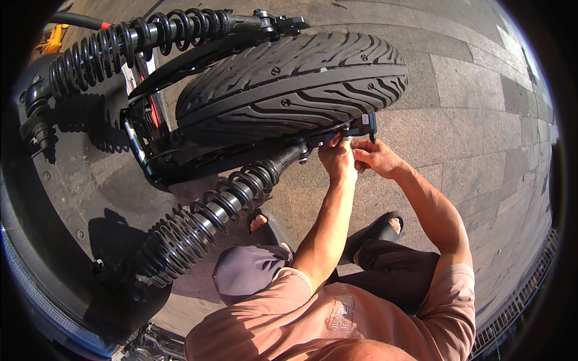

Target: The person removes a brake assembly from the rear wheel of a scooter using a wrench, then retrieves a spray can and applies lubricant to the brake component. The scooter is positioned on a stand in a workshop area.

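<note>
Stone slabs (466,84) and sharp sun shadows (114,234) show an outdoor paved area (475,150).

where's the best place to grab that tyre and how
Probably by the rounded right end of the tyre, coming from the right: it sticks out past both shock absorbers, and its grooved surface should give purchase, while the left end is hemmed in between them.

Left hand (338,159) sits beside curled right hand (377,158)
</note>
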`<act>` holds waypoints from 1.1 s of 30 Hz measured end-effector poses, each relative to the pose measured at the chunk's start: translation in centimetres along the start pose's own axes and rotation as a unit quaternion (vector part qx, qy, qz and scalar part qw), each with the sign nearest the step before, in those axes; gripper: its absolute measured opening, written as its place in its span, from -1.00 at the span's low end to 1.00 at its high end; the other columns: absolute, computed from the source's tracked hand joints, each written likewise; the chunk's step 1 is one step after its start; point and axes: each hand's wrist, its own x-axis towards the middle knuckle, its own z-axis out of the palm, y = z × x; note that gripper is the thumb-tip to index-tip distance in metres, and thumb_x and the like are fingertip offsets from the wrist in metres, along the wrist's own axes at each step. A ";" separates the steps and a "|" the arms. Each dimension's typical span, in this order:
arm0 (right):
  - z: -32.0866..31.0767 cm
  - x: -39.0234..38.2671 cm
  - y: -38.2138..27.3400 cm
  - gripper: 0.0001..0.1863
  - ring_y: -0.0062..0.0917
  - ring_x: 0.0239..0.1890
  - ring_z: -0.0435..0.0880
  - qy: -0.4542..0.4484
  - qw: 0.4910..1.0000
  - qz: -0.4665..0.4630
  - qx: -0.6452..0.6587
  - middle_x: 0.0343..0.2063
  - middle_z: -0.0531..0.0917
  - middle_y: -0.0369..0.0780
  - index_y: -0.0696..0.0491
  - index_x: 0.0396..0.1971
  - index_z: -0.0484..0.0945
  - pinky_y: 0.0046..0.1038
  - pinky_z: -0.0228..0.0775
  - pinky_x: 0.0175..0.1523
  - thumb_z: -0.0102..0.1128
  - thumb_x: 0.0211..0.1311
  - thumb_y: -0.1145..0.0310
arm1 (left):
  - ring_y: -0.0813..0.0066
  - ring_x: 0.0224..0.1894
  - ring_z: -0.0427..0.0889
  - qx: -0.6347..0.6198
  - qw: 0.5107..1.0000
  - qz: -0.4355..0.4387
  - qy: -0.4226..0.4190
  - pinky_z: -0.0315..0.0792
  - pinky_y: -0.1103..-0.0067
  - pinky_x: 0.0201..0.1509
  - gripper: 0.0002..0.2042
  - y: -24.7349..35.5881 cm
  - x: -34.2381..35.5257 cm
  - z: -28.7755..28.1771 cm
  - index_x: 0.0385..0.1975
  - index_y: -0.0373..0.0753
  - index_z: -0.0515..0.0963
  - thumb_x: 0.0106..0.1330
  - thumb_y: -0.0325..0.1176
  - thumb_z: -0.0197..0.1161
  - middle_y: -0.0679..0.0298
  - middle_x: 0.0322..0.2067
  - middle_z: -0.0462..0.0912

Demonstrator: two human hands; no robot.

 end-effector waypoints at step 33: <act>-0.1 0.7 1.2 -0.77 -0.68 -0.61 0.45 -0.008 1.000 -0.023 -0.005 -0.64 0.55 -0.30 0.16 -0.46 0.54 -0.59 0.30 -0.47 0.16 0.23 0.29 | 0.58 -0.43 0.53 -0.001 1.000 -0.007 0.023 0.40 0.62 -0.38 -0.88 0.1 -0.5 0.5 -0.45 -0.27 0.53 0.08 -0.57 0.34 0.35 -0.46 0.57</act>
